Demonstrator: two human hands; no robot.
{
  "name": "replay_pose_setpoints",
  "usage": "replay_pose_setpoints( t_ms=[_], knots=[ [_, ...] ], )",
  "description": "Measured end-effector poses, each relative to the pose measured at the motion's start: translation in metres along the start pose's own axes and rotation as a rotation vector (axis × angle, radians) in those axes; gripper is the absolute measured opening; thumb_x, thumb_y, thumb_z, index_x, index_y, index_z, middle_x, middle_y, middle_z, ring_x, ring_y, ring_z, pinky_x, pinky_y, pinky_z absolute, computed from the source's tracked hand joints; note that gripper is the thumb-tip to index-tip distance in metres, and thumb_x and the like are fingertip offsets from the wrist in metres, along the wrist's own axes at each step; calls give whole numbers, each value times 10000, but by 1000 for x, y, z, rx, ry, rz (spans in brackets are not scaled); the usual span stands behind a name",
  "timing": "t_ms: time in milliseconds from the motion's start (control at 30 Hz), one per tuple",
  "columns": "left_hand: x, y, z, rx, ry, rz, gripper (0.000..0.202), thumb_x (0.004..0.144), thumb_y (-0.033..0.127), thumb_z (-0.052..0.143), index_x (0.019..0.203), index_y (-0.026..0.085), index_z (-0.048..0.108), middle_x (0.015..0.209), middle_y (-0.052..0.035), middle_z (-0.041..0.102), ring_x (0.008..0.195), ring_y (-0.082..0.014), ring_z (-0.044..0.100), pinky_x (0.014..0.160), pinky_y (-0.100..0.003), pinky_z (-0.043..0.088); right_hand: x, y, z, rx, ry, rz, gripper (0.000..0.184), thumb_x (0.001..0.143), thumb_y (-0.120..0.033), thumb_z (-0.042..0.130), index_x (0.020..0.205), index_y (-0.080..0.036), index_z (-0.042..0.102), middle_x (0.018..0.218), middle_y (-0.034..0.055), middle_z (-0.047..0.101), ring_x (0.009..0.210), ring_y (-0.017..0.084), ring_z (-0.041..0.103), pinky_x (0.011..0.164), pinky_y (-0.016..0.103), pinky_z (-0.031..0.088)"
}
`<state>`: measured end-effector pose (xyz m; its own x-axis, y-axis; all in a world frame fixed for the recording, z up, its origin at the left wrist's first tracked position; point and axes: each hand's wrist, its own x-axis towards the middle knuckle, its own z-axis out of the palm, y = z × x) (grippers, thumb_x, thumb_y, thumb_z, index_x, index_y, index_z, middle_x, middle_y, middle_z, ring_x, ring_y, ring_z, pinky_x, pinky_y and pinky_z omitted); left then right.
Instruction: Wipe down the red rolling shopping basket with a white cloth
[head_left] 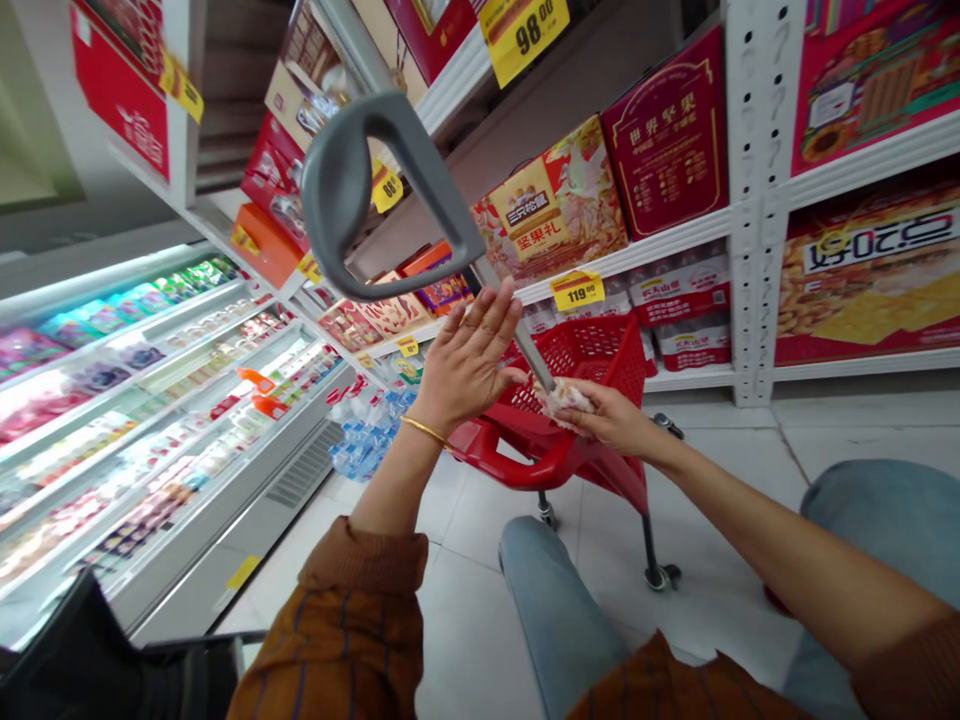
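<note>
A red plastic shopping basket on wheels stands in front of me. Its metal pole rises at a slant to a grey loop handle. My left hand, with a gold bangle at the wrist, is open beside the pole just below the handle, fingers stretched out. Whether it touches the pole I cannot tell. My right hand is closed on a crumpled whitish cloth, pressed against the pole's lower part near the basket rim. The fingers under the cloth are partly hidden.
White shelves carry gift boxes and yellow price tags. A lit refrigerated display runs along the left. Wrapped water bottles stand on the tiled floor. My bent knees are close to the basket; something black is at lower left.
</note>
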<state>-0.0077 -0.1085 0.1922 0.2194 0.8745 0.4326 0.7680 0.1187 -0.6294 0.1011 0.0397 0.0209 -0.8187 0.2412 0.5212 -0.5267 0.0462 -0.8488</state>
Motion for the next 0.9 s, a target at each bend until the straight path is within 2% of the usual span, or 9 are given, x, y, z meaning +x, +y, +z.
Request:
replay_pose_setpoints(
  t_ms=[167,233,333,433,500,567,633,767,900],
  knots=[
    [-6,24,0,-4,-20,-57,750,957,621,228,1539,156,141,1584,-101,267,1495,-212,92,1232,-385,12,-19,24,-5,-279,75,-129,415,831,-258,612,1244,-212,622,1168,82,683,1060,234,651,957,401,507],
    [-14,44,2,-12,-63,-74,745,962,606,225,1542,152,109,1590,-100,247,1497,-221,45,1233,-411,21,-29,33,-6,-372,133,-217,421,847,-202,565,1264,-239,615,1194,81,669,1100,231,635,977,409,505],
    [-30,82,7,-87,-174,-159,751,969,578,243,1543,139,38,1606,-121,172,1495,-243,19,1227,-454,120,-47,39,1,-486,247,-306,455,874,-155,515,1309,-271,581,1279,87,618,1197,231,581,1032,440,480],
    [-47,117,14,-193,-220,-324,746,981,537,246,1535,133,-48,1612,-162,77,1495,-258,36,1203,-488,218,-65,39,20,-560,324,-344,536,909,-137,468,1418,-302,455,1527,83,373,1399,245,380,1119,480,394],
    [-54,134,19,-225,-222,-419,742,990,501,265,1528,135,-92,1608,-192,51,1492,-275,57,1186,-520,251,-72,41,35,-585,303,-391,596,934,-164,463,1492,-311,312,1591,67,249,1475,249,213,1159,514,323],
    [-58,142,23,-232,-229,-475,716,1000,452,281,1528,146,-94,1607,-202,69,1487,-286,86,1175,-539,271,-74,46,46,-601,261,-426,633,953,-232,482,1522,-303,214,1584,68,271,1490,250,138,1173,557,267],
    [-60,145,25,-234,-239,-498,718,998,436,308,1531,139,-72,1603,-212,94,1483,-298,109,1169,-547,287,-72,56,52,-604,246,-444,631,969,-273,471,1529,-300,181,1562,72,322,1488,244,145,1174,575,253],
    [-60,145,24,-224,-244,-471,757,979,463,357,1531,82,5,1590,-243,106,1480,-318,106,1171,-545,294,-69,80,48,-578,246,-491,591,985,-231,413,1525,-316,189,1547,63,350,1467,236,219,1177,555,275],
    [-61,146,23,-228,-238,-435,753,967,471,395,1527,79,80,1584,-252,98,1477,-336,106,1161,-576,290,-71,92,41,-562,242,-507,596,974,-188,418,1520,-306,210,1554,62,329,1461,241,232,1174,543,290]
  ],
)
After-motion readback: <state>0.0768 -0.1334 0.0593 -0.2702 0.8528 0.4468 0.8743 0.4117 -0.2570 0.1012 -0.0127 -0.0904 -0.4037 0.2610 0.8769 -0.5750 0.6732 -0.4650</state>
